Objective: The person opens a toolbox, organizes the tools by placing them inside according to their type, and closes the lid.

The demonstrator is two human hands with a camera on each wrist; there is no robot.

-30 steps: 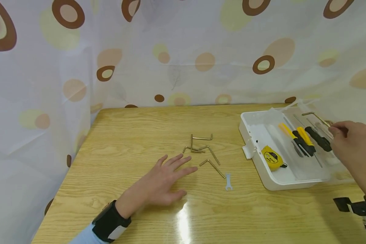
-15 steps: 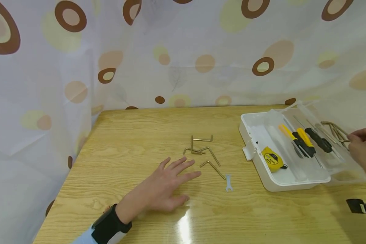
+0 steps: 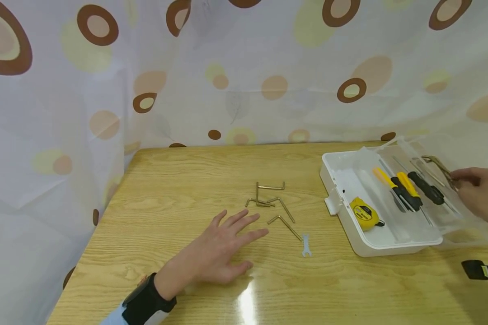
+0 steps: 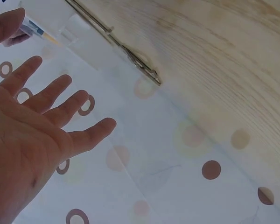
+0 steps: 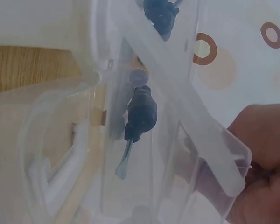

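Several brass-coloured L-shaped hex keys point(image 3: 285, 227) lie on the wooden table, some crossing each other. My left hand point(image 3: 227, 248) is just in front of them, palm down with the fingers spread, holding nothing; its palm point(image 4: 28, 140) fills the left of the left wrist view. At the far right, my right hand point(image 3: 481, 192) pinches the near end of a brass hex key point(image 3: 441, 166) among others in the toolbox's clear lid. In the right wrist view this hand point(image 5: 263, 163) shows behind the lid's edge, its fingertips hidden. A small flat wrench point(image 3: 306, 246) lies right of the loose keys.
A white toolbox point(image 3: 390, 248) stands open at the right of the table. A yellow tape measure point(image 3: 365, 214) sits in it, beside yellow-and-black screwdrivers point(image 3: 408, 184) and a black-handled one point(image 3: 426, 187). A patterned curtain point(image 3: 244, 72) hangs behind the table.
My right hand has carried a hex key from above the toolbox rightward and down onto the others in the lid, then shifted slightly back left. My left hand has barely moved.
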